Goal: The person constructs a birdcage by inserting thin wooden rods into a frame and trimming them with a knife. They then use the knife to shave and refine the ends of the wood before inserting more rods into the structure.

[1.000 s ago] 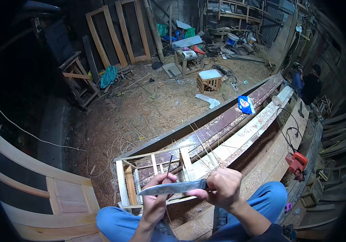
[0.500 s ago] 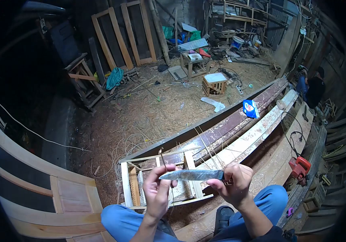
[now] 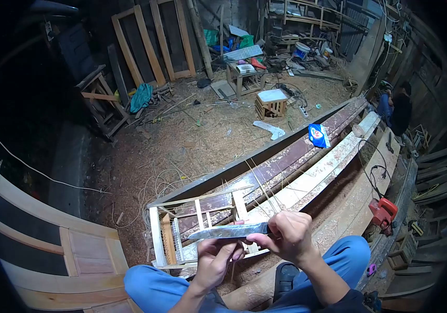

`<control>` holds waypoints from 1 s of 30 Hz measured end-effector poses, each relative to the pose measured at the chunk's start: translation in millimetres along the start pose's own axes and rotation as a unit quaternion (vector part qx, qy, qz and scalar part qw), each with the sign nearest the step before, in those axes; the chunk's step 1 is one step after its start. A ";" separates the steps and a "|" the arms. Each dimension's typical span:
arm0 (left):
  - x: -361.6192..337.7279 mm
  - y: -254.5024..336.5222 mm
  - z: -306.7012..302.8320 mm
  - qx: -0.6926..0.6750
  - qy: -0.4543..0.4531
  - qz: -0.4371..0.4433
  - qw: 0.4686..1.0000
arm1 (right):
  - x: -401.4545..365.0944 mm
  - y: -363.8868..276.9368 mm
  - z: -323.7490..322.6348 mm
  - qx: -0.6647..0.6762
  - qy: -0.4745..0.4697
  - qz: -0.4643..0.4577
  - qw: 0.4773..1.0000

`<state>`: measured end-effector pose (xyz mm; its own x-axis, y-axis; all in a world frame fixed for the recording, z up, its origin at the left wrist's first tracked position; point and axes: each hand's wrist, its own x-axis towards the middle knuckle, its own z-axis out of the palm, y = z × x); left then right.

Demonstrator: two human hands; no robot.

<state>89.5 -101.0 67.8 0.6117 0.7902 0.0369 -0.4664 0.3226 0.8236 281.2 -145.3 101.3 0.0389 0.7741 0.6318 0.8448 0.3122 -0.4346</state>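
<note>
The right hand (image 3: 287,236) is closed on the handle of the knife (image 3: 228,231). Its blade lies level and points left, over the wooden frame (image 3: 155,237). The left hand (image 3: 217,259) sits just below the blade with its fingers curled; what they hold cannot be told.

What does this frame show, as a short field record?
right hand: closed on the handle of a knife, blade level, pointing to the person's left
left hand: just under the blade, fingers curled; what it holds is unclear
in front: small wooden frame on long planks
nearby: red power tool; another person at the far end
</note>
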 end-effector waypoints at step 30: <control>-9.9 23.7 13.2 -0.094 -0.119 -0.176 0.973 | 10.7 60.2 -31.1 -0.082 0.166 0.191 0.964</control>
<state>80.8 -108.0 94.4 0.8747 0.4781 -0.0797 -0.2965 0.6579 0.6923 349.1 -135.3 101.8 0.5106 0.5875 0.6278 0.8061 -0.0731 -0.5872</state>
